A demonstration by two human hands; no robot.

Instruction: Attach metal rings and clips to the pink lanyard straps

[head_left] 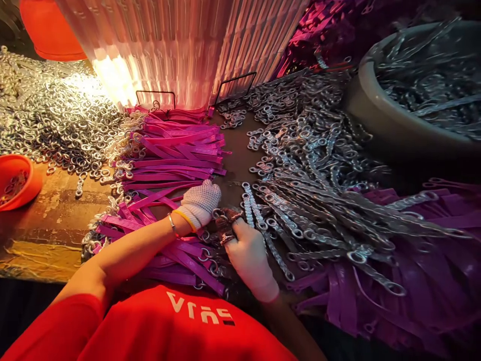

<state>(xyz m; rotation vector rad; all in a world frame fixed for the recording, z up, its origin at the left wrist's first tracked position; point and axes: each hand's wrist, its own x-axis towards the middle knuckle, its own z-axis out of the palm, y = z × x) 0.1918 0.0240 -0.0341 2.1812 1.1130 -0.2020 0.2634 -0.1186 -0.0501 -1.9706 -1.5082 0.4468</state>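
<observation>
Two gloved hands [225, 225] pinching metal links [225, 228] | worn wooden table [48, 220] | dim room

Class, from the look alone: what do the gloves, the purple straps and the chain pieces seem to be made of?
Gloves: white knitted fabric, dotted weave, probably cotton. Purple straps: flat glossy bands, likely plastic or coated webbing. Chain pieces: silvery shiny metal, glinting links.

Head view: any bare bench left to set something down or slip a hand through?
Two patches. Worn wood at the left, between the orange bowl and the purple straps. A dark strip between those straps and the metal links, running up from the left hand and right hand. Elsewhere crowded, with the grey tub far right.
</observation>
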